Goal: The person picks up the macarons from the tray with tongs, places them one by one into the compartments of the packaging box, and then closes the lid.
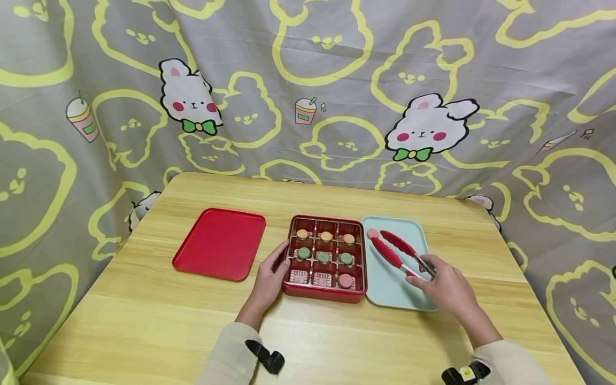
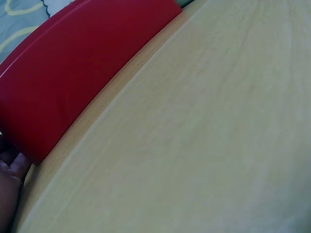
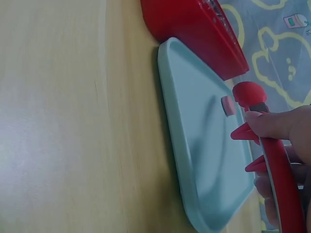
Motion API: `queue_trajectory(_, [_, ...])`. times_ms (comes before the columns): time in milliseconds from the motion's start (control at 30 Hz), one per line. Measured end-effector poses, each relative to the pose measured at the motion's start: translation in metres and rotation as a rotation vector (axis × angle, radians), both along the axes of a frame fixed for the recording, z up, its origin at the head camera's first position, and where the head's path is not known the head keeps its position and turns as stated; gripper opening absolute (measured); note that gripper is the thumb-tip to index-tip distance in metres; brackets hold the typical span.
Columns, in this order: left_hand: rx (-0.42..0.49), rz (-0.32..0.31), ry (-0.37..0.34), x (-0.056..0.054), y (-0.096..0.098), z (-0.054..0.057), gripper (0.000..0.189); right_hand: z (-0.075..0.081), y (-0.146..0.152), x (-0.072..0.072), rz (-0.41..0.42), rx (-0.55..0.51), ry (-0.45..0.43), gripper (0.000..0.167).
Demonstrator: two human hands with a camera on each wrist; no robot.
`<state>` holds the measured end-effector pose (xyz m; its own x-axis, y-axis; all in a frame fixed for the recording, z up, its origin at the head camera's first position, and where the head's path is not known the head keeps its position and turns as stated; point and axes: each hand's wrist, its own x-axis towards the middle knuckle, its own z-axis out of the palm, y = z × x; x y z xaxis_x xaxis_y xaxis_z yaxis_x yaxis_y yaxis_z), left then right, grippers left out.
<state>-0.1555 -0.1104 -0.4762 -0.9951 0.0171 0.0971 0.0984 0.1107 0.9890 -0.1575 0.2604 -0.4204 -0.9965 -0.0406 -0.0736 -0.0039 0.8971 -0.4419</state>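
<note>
My left hand [image 1: 268, 275] rests against the left side of a red box [image 1: 322, 293], its thumb at the rim. Inside, a clear divider insert holds small round cookies: yellow [image 1: 325, 236] across the back row, green [image 1: 323, 257] across the middle and a pink one [image 1: 345, 280] at front right. My right hand [image 1: 445, 283] grips red-ended metal tongs [image 1: 392, 254] over a pale blue tray [image 1: 392, 297]. The tongs' arms are spread, and their tips reach close to another pink cookie [image 1: 372, 233] near the tray's back left corner. In the left wrist view, fingers [image 2: 17, 167] touch the box's corner.
A flat red lid [image 1: 218, 243] lies on the wooden table [image 1: 159, 326], left of the box. The tray sits right beside the box. A patterned curtain [image 1: 337, 107] hangs behind the table and along its sides.
</note>
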Motion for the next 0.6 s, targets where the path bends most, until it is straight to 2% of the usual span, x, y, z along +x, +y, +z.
queue_trajectory(400, [-0.003,-0.003,-0.012,0.0,0.0,0.0,0.048,-0.012,0.0,-0.016,-0.016,0.027,-0.062,0.075])
queue_trajectory(600, [-0.003,-0.002,-0.011,0.001,0.001,0.002,0.048,-0.014,-0.003,-0.022,-0.007,0.025,-0.061,0.072])
